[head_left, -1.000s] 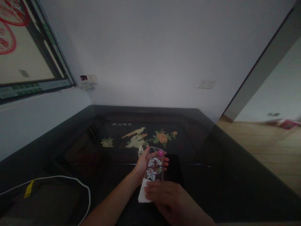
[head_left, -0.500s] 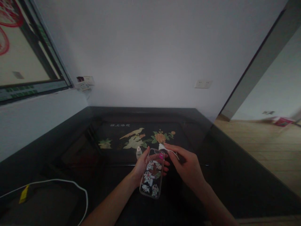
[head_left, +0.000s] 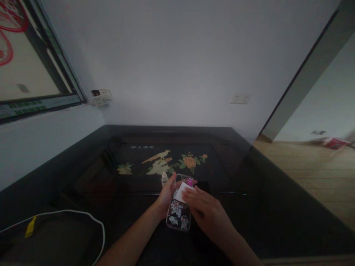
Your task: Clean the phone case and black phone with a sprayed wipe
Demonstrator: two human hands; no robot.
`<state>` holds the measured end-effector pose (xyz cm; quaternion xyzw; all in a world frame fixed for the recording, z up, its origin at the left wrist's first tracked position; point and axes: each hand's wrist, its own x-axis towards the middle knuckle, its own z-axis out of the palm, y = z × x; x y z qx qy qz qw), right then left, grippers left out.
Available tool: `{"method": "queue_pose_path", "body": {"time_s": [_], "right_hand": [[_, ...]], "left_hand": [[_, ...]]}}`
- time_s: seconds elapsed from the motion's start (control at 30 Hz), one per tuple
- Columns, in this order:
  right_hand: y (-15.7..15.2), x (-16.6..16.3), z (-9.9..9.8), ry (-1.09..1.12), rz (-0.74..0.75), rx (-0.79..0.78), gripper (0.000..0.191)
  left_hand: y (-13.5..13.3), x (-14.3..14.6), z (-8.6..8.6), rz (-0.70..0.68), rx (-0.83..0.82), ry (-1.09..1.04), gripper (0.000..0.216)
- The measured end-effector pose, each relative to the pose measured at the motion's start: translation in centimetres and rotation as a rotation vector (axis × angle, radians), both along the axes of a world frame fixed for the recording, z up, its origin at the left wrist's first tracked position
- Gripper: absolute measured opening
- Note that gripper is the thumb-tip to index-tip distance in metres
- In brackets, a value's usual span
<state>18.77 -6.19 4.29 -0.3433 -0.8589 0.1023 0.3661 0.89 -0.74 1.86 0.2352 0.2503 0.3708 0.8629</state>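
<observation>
A clear phone case (head_left: 179, 216) with black-and-white cartoon figures and a pink patch near its top is held tilted up over the dark table. My left hand (head_left: 165, 197) is closed around its left edge, thumb in front and the other fingers behind. Against the upper part of the case, my right hand (head_left: 203, 207) presses a folded white tissue (head_left: 181, 192), its fingers closed over it. Just behind my left hand stands a small clear bottle with a white cap (head_left: 164, 178).
The glossy black table (head_left: 274, 207) carries a bird-and-flower picture (head_left: 161, 162). A white cable (head_left: 72, 211) with a yellow tag (head_left: 30, 227) curves across the left front. Wall sockets (head_left: 240, 98) sit on the white wall behind; a window (head_left: 30, 55) is at left.
My right hand has moved left and down, bringing the tissue from beside the case onto its upper face. My left hand holds the case in nearly the same place.
</observation>
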Motion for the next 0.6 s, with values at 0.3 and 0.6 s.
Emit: {"method": "queue_pose_path", "body": {"time_s": [0.3, 0.6], "right_hand": [[-4.4, -0.7, 1.6, 0.010, 0.348, -0.273, 0.043], [-4.6, 1.8, 4.1, 0.109, 0.293, -0.689, 0.022]], "left_hand": [[-0.1, 0.0, 0.1, 0.005, 0.023, -0.001, 0.078], [-0.2, 0.1, 0.3, -0.016, 0.031, 0.049, 0.078]]}}
